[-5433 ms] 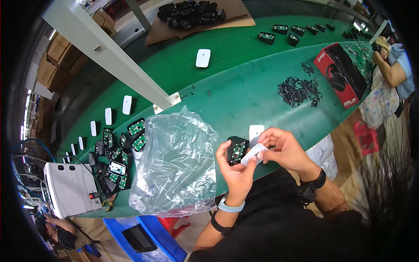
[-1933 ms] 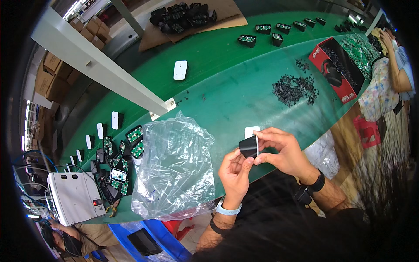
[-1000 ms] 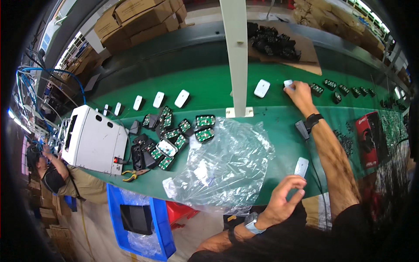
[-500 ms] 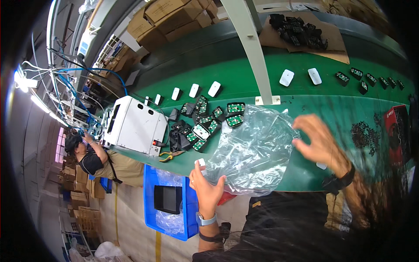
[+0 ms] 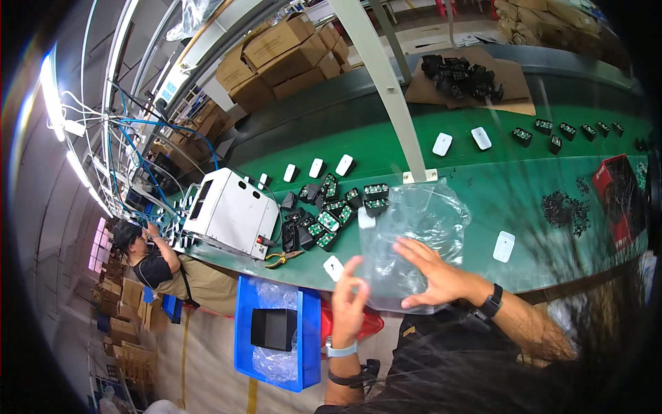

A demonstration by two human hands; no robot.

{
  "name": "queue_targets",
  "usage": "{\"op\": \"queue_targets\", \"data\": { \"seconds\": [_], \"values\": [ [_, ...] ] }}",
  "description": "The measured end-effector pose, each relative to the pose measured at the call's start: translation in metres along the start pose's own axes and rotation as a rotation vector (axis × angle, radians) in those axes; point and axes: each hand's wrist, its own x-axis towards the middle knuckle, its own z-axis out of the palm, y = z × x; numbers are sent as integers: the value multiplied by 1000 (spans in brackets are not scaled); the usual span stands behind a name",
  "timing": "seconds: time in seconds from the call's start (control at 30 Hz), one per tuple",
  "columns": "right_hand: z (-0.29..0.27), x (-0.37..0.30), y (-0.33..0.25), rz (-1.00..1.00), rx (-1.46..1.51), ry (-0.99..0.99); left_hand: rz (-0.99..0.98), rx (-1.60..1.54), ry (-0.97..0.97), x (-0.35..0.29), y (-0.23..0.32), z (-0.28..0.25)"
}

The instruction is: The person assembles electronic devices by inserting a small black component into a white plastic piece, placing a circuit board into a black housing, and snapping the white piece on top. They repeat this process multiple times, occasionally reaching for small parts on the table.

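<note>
A clear plastic bag (image 5: 431, 214) lies crumpled on the green bench in front of me. My right hand (image 5: 441, 276) is over the bag's near part, fingers stretched and thumb apart. At the bag's lower left corner is my left hand (image 5: 349, 307), its fingers apart and slightly bent, with nothing seen in them. Just beyond its fingertips lies a white cover (image 5: 334, 268). Another white cover (image 5: 504, 246) rests to the right. Left of the bag is a heap of black housings with green circuit boards (image 5: 329, 219); one white piece (image 5: 367, 218) sits against the bag's edge.
A white machine (image 5: 234, 212) stands at the left, with yellow-handled pliers (image 5: 279, 260) beside it. Below the bench edge is a blue bin (image 5: 310, 345). A metal post (image 5: 386, 90) rises behind the bag. Small black parts (image 5: 565, 210) and a red box (image 5: 616, 200) lie right. A co-worker (image 5: 155, 259) sits far left.
My right hand has swung from the bag's right edge leftward and nearer, over the bag. The right-hand white cover now shows fully. My left hand has shifted slightly; the whole view has turned.
</note>
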Motion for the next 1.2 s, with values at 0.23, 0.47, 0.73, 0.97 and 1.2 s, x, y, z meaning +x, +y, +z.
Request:
{"op": "queue_targets", "data": {
  "seconds": [0.23, 0.47, 0.73, 0.97, 1.2],
  "values": [
    [-7, -40, -10, 159, 666, 341, 76, -282, -400, -1, 8, 79],
    [-14, -44, 1, 410, 503, 478, 290, 606, -79, 81, -7, 50],
    [-6, -58, 36, 268, 1093, 636, -28, 654, -70, 129, -38, 13],
    [-16, -41, 17, 150, 1342, 709, -359, 206, -112, 89, -27, 32],
    [-1, -43, 19, 388, 1053, 719, 27, 300, 101, 143, 8, 30]
  ]
}}
